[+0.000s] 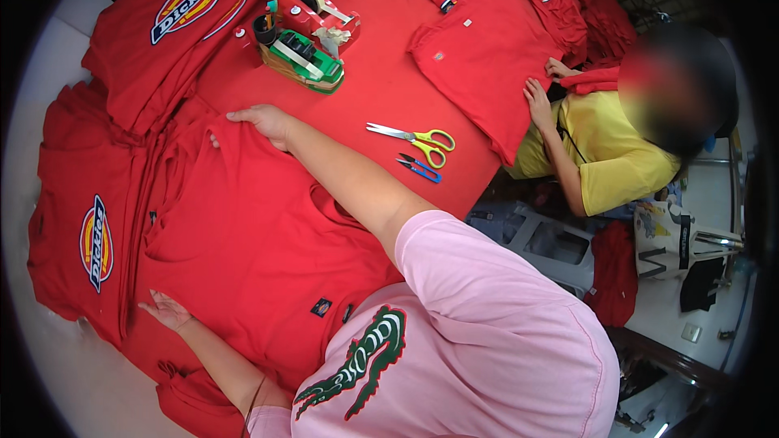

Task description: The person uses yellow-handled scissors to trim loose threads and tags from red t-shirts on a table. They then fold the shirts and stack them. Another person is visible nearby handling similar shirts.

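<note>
A red T-shirt point(243, 219) is spread over the table in front of me, somewhat rumpled, with a small dark label near its lower edge. My right hand point(268, 125) reaches across to its far edge, the fabric gripped between thumb and fingers. Beside the shirt's near left edge is my left hand point(168, 310), its fingers stretched and apart, holding nothing. Left of the spread shirt lies a stack of red shirts point(61, 170) with a printed emblem. Another printed red shirt point(138, 57) lies beyond it.
Yellow-handled scissors point(423, 143) and blue thread snips point(420, 169) lie on the red tabletop point(357, 105). Red point(312, 4) and green point(308, 61) tape dispensers stand farther back. At right, a person in yellow point(604, 146) handles a red shirt point(487, 65). A grey plastic stool point(552, 243) stands below.
</note>
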`<state>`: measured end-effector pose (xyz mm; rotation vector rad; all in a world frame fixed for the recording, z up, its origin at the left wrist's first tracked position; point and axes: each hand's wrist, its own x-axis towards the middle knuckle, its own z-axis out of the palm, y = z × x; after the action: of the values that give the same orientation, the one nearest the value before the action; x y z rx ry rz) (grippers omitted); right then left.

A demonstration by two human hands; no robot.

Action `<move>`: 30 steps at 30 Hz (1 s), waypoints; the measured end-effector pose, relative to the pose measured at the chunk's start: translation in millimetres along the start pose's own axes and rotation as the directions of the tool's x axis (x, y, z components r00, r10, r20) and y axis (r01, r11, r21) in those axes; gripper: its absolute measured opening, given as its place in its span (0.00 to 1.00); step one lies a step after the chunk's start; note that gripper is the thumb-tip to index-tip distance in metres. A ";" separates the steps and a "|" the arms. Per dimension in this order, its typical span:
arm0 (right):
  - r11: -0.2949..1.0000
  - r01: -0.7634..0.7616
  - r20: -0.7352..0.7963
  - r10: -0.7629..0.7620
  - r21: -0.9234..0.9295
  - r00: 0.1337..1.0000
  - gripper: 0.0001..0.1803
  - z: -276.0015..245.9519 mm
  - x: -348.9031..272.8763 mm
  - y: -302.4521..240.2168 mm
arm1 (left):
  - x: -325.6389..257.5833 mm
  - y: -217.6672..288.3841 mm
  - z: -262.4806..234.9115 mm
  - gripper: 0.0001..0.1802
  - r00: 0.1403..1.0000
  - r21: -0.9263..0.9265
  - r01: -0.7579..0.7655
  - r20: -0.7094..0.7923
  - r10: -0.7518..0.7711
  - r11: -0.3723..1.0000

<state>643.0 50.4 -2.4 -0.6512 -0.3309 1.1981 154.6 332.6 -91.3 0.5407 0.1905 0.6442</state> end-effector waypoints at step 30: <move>0.981 -0.193 -0.051 0.193 0.011 0.980 0.26 -8.1 6.3 -9.6 | 7.1 -38.4 84.1 0.48 0.995 -0.278 -0.090 0.016 0.098 0.957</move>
<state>656.9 51.9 -3.2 -0.7197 -0.2238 1.3642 208.0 276.1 -40.7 0.2902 0.0449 0.7411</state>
